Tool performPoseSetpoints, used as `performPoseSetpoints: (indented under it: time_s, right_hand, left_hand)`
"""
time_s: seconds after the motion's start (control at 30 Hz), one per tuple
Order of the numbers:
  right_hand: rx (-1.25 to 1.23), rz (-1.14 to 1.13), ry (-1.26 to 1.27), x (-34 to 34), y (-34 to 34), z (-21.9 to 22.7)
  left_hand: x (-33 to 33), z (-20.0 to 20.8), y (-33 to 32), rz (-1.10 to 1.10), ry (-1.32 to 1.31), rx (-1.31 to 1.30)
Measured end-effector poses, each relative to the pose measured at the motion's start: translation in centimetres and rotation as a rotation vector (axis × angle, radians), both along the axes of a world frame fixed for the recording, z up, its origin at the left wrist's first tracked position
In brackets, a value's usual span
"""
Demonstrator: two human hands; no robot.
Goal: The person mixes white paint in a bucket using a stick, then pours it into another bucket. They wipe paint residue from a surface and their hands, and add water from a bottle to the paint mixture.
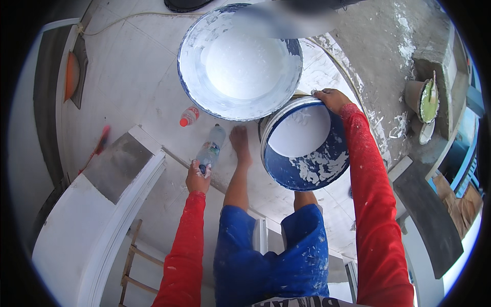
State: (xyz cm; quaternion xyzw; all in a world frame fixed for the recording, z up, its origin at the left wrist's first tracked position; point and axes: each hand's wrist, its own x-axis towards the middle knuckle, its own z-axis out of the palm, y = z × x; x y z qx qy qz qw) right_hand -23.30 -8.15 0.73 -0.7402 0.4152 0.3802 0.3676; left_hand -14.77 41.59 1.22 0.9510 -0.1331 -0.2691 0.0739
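The left hand [198,176] is wrapped around a clear plastic bottle [212,143], holding it low, beside the left bare foot [239,143]. The right hand [335,101] grips the top edge of a blue bucket [337,140], in front of the right leg. White stuff [298,134] sits inside the bucket, and white splotches stick to its blue inside wall. Just past the bucket is a big round tub [190,71], with more smooth white stuff in it. A small bottle with a red cap [190,116] is on the floor [133,77], near the tub. Both sleeves [365,174] are red with white specks.
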Motion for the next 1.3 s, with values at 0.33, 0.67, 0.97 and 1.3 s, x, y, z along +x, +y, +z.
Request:
performPoseSetpoints:
  time_s: [0.33,0.67,0.97,1.3]
  right_hand:
    - [-0.137,-0.033,-0.047,-0.9,0.6,0.0]
    - [-0.106,0.089,-0.041,-0.2,3.1,2.3]
    - [-0.316,0.314,-0.337,-0.6,13.6,5.2]
    - [-0.002,-0.812,-0.646,-6.8,26.0,9.0]
  left_hand:
    - [-5.1,-0.2,-12.8,0.553,0.805,-0.677]
    - [-14.3,-1.4,-13.2,0.428,0.436,-0.338]
    - [-19.1,0.7,-8.1,0.992,-0.039,-0.306]
    - [-13.6,10.4,-8.4,0.584,0.645,-0.733]
